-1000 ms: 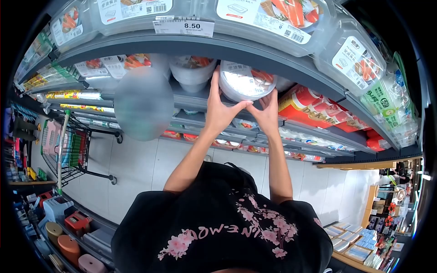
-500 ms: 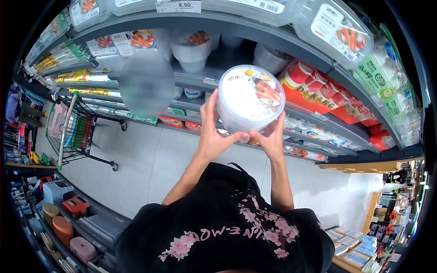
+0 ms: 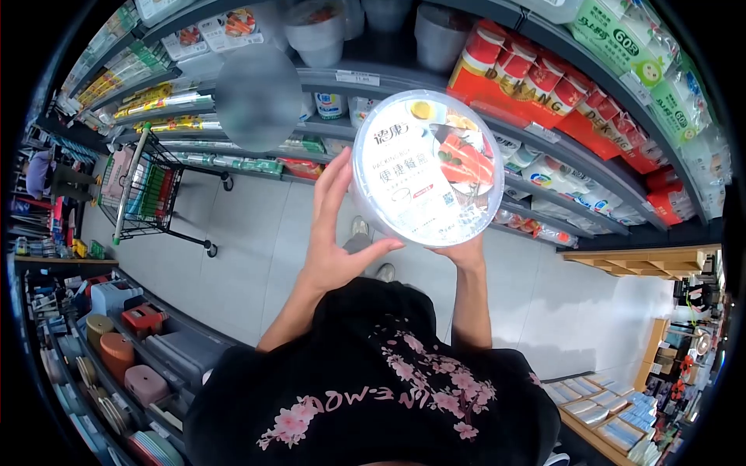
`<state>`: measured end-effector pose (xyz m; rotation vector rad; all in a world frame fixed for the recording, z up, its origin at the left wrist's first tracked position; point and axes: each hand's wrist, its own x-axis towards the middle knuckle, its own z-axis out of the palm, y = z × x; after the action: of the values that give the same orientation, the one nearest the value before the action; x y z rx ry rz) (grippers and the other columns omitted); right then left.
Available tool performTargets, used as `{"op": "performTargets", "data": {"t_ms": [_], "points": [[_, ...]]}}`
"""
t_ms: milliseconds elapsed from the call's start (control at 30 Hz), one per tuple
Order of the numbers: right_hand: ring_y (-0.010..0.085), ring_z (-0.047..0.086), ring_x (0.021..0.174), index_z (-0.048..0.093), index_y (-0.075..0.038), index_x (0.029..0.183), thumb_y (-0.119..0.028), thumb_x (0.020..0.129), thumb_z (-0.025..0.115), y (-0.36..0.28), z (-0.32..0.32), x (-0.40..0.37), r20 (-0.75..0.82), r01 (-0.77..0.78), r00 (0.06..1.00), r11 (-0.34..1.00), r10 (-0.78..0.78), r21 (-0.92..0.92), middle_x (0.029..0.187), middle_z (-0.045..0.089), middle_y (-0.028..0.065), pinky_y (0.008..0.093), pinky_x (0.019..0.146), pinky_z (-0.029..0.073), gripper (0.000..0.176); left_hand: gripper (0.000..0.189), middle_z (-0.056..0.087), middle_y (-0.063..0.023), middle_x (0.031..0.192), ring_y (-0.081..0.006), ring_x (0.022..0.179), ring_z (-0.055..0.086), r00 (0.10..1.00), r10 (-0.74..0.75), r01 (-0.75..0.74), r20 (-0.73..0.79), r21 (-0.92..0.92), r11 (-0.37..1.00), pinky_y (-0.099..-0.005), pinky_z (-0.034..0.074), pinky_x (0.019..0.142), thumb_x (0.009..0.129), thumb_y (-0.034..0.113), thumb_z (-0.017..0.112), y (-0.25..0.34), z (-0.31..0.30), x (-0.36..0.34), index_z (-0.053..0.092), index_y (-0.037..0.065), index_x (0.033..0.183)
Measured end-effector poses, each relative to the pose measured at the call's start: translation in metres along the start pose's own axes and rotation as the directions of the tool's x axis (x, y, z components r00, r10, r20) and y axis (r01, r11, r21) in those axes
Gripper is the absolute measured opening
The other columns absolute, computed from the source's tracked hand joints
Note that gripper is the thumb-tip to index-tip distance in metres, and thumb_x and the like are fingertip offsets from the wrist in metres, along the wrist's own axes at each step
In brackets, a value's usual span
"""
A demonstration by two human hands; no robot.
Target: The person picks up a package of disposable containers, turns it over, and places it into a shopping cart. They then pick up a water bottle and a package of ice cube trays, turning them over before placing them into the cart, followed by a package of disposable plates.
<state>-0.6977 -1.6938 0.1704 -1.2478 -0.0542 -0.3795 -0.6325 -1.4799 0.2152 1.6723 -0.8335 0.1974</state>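
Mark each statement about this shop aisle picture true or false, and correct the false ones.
1. Both the left hand and the right hand hold the round container. True.
2. The round container rests on a shelf. False: it is held in the air, in front of the shelves.
3. A shopping cart stands on the floor at the left. True.
4. The cup packs on the shelf at the upper right are blue. False: they are red.
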Motion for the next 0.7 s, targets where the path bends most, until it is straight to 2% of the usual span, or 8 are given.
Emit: {"op": "performTargets", "data": {"t_ms": [67,167,233,267,333,367,567,700], "points": [[0.0249,0.055,0.128,0.039,0.005,0.147,-0.019,0.055,0.098,0.001,-0.002,-0.017,0.019,-0.022,1.000,1.000,0.022,0.001,0.139,0.056,0.0151,0.0395,0.105,0.048,0.112,0.110,0.030,-0.0230,0.158,-0.0388,0.145,0.033,1.000,-0.001,0.001,-0.009,-0.010,1.000,-0.0493,0.032,0.116,0.066,0.027,0.094,0.005,0.000,-0.013,0.032,0.009,0.155],[0.0256,0.052,0.131,0.029,0.004,0.148,-0.029,0.057,0.099,0.000,0.002,-0.034,0.009,-0.033,0.999,0.995,0.034,-0.096,0.145,0.047,0.0168,0.0404,0.109,0.044,0.119,0.107,0.033,-0.0232,0.156,-0.0390,0.143,0.036,1.000,-0.002,0.002,-0.026,-0.005,1.000,-0.0492,0.032,0.115,0.066,0.027,0.094,0.020,-0.003,-0.024,0.036,0.007,0.153],[0.0239,0.049,0.133,0.030,0.004,0.149,-0.051,0.068,0.092,-0.008,0.011,-0.037,-0.060,0.061,0.996,0.998,-0.061,-0.010,0.146,0.046,0.0145,0.0399,0.111,0.041,0.116,0.100,0.040,-0.0207,0.146,-0.0358,0.135,0.042,0.999,0.042,-0.040,-0.019,0.082,0.996,-0.0463,0.036,0.112,0.066,0.028,0.094,0.032,-0.009,-0.024,0.044,0.004,0.149],[0.0239,0.049,0.133,0.030,0.004,0.149,-0.051,0.068,0.092,-0.008,0.014,-0.037,-0.058,0.063,0.996,0.998,-0.063,-0.005,0.146,0.046,0.0145,0.0399,0.111,0.041,0.116,0.100,0.040,-0.0207,0.146,-0.0358,0.135,0.042,0.999,0.044,-0.042,-0.018,0.087,0.995,-0.0463,0.036,0.112,0.066,0.028,0.094,0.036,-0.011,-0.023,0.044,0.004,0.149],[0.0222,0.046,0.134,0.031,0.004,0.151,-0.069,0.077,0.076,-0.008,0.017,-0.042,-0.089,-0.041,0.995,0.998,0.036,-0.054,0.145,0.046,0.0128,0.0382,0.111,0.038,0.113,0.097,0.043,-0.0168,0.135,-0.0311,0.127,0.044,0.999,0.023,-0.019,-0.031,0.131,0.991,-0.0439,0.039,0.108,0.066,0.029,0.093,0.042,-0.014,-0.027,0.046,0.004,0.148],[0.0211,0.046,0.133,0.032,0.004,0.151,-0.072,0.085,0.065,-0.007,0.020,-0.044,-0.054,0.013,0.998,0.996,-0.018,-0.092,0.144,0.047,0.0122,0.0366,0.111,0.036,0.106,0.097,0.043,-0.0168,0.135,-0.0311,0.127,0.044,0.999,0.016,-0.012,-0.028,0.130,0.992,-0.0439,0.039,0.108,0.066,0.029,0.093,0.044,-0.015,-0.027,0.046,0.004,0.148],[0.0198,0.048,0.129,0.035,0.004,0.147,-0.064,0.088,0.067,-0.025,0.033,-0.039,0.030,-0.059,0.998,0.995,0.062,-0.085,0.139,0.051,0.0116,0.0353,0.108,0.038,0.095,0.093,0.042,-0.0151,0.133,-0.0277,0.126,0.043,0.991,-0.101,0.103,-0.085,0.011,0.995,-0.0421,0.041,0.105,0.069,0.027,0.092,0.045,-0.022,-0.029,0.047,0.004,0.147],[0.0193,0.051,0.126,0.034,0.002,0.147,-0.057,0.089,0.072,-0.023,0.047,-0.037,0.023,0.003,1.000,0.997,-0.001,-0.076,0.137,0.052,0.0115,0.0342,0.104,0.042,0.091,0.093,0.038,-0.0152,0.139,-0.0282,0.132,0.041,0.980,-0.176,0.171,-0.093,-0.064,0.983,-0.0428,0.041,0.106,0.075,0.023,0.087,0.038,-0.026,-0.040,0.038,0.004,0.152]]}}
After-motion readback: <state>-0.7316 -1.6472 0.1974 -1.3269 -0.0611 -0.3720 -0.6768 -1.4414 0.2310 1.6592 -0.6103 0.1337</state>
